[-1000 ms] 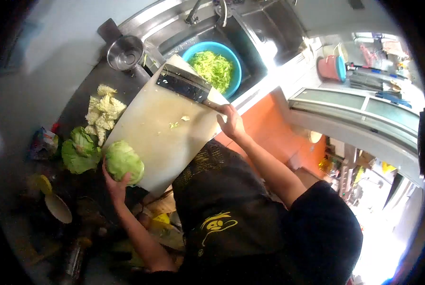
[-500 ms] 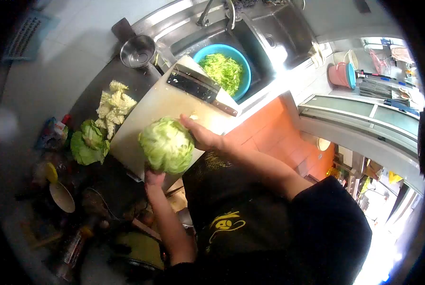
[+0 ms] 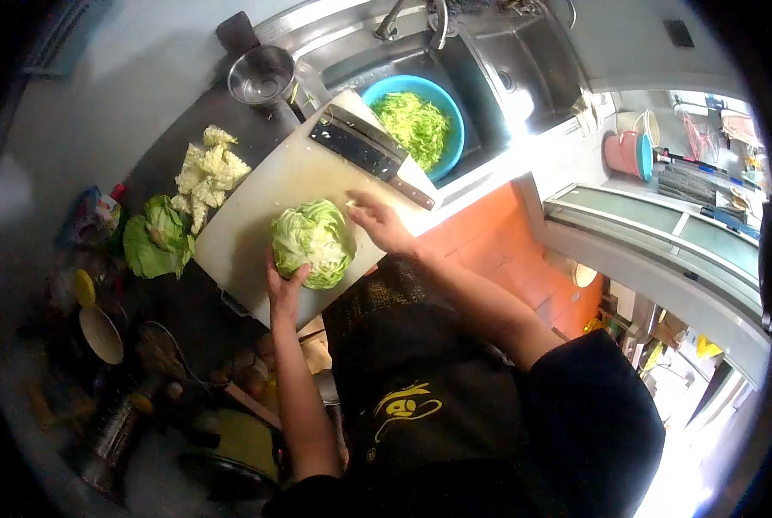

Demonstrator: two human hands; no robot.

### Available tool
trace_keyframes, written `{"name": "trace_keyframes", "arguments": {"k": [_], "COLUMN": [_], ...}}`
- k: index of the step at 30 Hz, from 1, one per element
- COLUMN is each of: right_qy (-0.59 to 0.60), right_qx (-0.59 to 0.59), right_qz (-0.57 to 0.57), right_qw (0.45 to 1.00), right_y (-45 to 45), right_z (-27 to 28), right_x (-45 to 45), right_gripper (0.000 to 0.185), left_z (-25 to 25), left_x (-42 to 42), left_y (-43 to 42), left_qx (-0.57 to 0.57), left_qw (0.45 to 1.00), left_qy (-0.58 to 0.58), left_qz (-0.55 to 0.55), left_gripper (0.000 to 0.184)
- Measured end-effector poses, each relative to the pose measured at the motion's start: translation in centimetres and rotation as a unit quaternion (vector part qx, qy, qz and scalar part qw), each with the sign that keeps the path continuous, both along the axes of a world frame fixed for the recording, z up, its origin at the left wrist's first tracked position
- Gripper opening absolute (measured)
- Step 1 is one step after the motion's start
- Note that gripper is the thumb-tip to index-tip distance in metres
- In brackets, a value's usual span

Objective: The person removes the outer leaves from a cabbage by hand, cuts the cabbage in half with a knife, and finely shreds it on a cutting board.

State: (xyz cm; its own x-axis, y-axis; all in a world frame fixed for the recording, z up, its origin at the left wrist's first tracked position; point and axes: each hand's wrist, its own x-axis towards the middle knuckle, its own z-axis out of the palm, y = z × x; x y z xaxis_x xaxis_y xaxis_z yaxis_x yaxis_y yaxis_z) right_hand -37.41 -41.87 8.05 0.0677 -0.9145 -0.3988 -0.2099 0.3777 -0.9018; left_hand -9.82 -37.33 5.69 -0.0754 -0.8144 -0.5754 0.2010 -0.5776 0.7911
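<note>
A pale green head of cabbage (image 3: 313, 244) rests on the white cutting board (image 3: 248, 207). My left hand (image 3: 286, 289) holds it from the near left side, thumb and fingers against the leaves. Just off its right side is my right hand (image 3: 381, 224), fingers stretched out and apart from the cabbage. By its fingertips lies a small pale scrap on the board. Across the far right of the board a cleaver (image 3: 358, 148) lies flat, its wooden handle towards the front edge.
A blue basin (image 3: 460, 129) of shredded cabbage stands in the sink (image 3: 386, 67). Left of the board are torn pale leaves (image 3: 211, 173) and a loose green cabbage piece (image 3: 160, 240). A metal pot (image 3: 261, 76) sits at the back; clutter and a lidded pot (image 3: 239, 440) lie lower left.
The cabbage has turned and come down onto the board, slightly to the right. My right hand has let go of its side and moved a little away; my left hand stays on it.
</note>
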Motion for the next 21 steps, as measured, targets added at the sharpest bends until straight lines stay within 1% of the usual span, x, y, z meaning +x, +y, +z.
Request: {"name": "trace_keyframes", "arguments": {"k": [1,2,3,4,5,7,8,10,11,13,14,17,18,19,21], "right_qy": [0.156,0.262,0.366,0.434,0.468,0.487,0.483,0.473,0.482,0.496,0.487,0.387,0.325,0.258,0.180], "right_qx": [-0.098,-0.144,-0.189,-0.173,-0.082,-0.123,-0.125,-0.128,-0.119,-0.099,-0.096,-0.046,-0.066,-0.048,0.050], "right_qz": [0.022,0.019,0.016,0.029,0.070,0.101,0.095,0.084,0.096,0.121,0.119,0.118,0.126,0.106,0.134], "right_qw": [0.983,0.954,0.911,0.884,0.877,0.859,0.861,0.868,0.863,0.854,0.860,0.913,0.935,0.959,0.973], "right_y": [0.2,0.5,0.7,1.1,1.4,1.6,1.4,0.1,-0.3,-0.6,-0.8,-0.1,0.8,1.8,3.5], "right_z": [0.4,0.3,0.1,0.3,-0.2,-2.2,-3.2,-4.5,-4.5,-4.1,-3.3,0.6,1.7,3.7,7.6], "right_x": [-1.4,-3.2,-4.9,-6.0,-6.9,-8.1,-8.4,-8.7,-8.8,-8.5,-8.3,-8.1,-8.3,-8.1,-7.9], "right_gripper": [0.052,0.052,0.052,0.048,0.047,0.042,0.040,0.036,0.033,0.028,0.023,0.022,0.022,0.021,0.020], "left_z": [-0.4,0.4,1.4,2.1,2.1,1.8,1.9,1.9,2.0,2.2,2.3,1.7,-0.3,-0.4,-0.1], "left_x": [-0.1,-0.2,-0.3,-0.6,-0.7,-0.5,-0.6,-0.9,-1.0,-1.3,-1.3,-2.0,-1.5,-1.7,-2.7], "left_y": [0.0,-0.2,-0.4,-0.5,-0.5,-0.6,-1.0,-0.9,-0.8,-0.7,-0.7,0.1,0.7,0.7,0.9], "left_qx": [-0.013,0.007,0.026,0.045,0.045,0.046,0.004,0.011,0.015,0.010,0.009,0.031,0.031,0.009,-0.031], "left_qw": [1.000,1.000,0.999,0.998,0.998,0.998,0.999,0.999,0.998,0.999,0.999,0.994,0.995,0.995,0.994], "left_qy": [-0.002,-0.015,-0.025,-0.034,-0.035,-0.036,-0.028,-0.048,-0.060,-0.045,-0.040,0.003,0.000,-0.019,-0.053], "left_qz": [-0.004,-0.007,-0.010,-0.014,-0.010,-0.003,-0.033,-0.019,-0.013,0.017,0.034,0.104,0.099,0.096,0.086], "left_gripper": [0.082,0.081,0.080,0.079,0.078,0.076,0.074,0.072,0.071,0.071,0.071,0.072,0.074,0.074,0.075]}}
